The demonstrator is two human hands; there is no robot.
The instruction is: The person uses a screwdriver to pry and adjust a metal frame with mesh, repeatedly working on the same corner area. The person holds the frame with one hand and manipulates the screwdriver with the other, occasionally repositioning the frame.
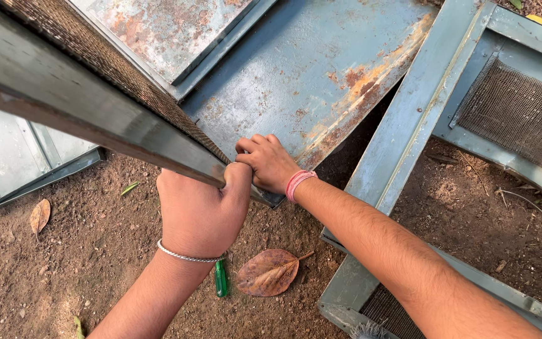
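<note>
Where the long grey metal frame (89, 116) slants down from upper left, both hands meet at its lower end. The left hand (201, 210) is wrapped round the frame's edge from below, grip clenched on it, thumb hooked over the top; a thin silver bracelet (186, 256) sits on the wrist. The right hand (266, 162) comes in from the right, fingers curled over the same end just beside the left thumb, the two hands touching (can't tell exactly what the fingertips pinch, they're tucked under). A pink band (297, 182) rings the right wrist. The frame carries brown mesh (95, 53) along its upper side.

Behind the hands lies a rusty blue-grey sheet-metal panel (308, 69), orange rust along its right edge, w/ a second worn panel (164, 28) overlapping it at top. To the right a pale blue frame w/ wire mesh (515, 113) rests on the ground; the right forearm crosses over its near corner.

Below the left wrist, on the bare brown soil (64, 251), a small green-handled tool (221, 277) pokes out, mostly hidden by the arm, just beside a dry brown leaf (268, 272). Another dry leaf (39, 216) lies well apart at left, near a pale metal sheet (14, 157).
</note>
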